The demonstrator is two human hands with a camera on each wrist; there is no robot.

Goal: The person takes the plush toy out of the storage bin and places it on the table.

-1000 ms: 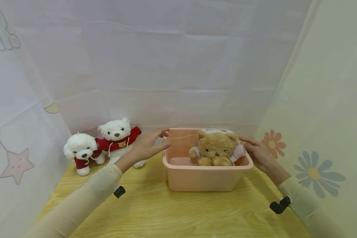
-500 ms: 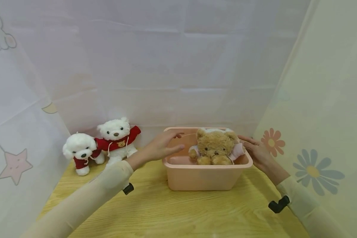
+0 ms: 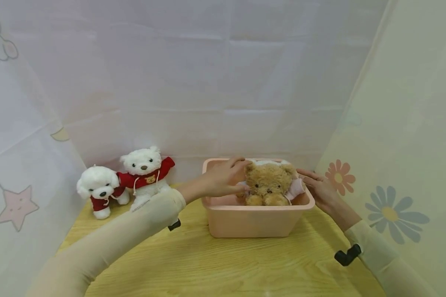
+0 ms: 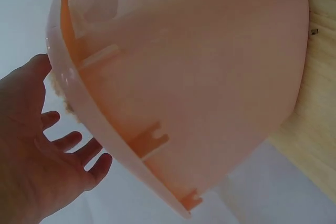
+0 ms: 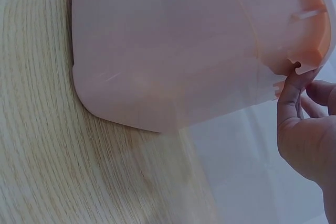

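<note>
Two hands flank the brown teddy bear [image 3: 269,184], which sits upright in the pink plastic tub [image 3: 252,222], toward its right end and facing the near edge of the wooden table [image 3: 223,264]. The tub's long axis runs left to right, parallel to that near edge, near the table's far right corner. The left hand [image 3: 223,179] reaches over the tub's left rim, fingers loosely spread, fingertips at the bear's head and shoulder; whether they press the fur I cannot tell. The right hand [image 3: 321,190] lies outside the tub's right rim, fingers straight, its thumb touching the rim from below in the right wrist view. Neither hand clasps anything. The left hand is nearer to the bear. Well to the left, two white plush toys in red tops [image 3: 128,179] stand near the far left corner.
</note>
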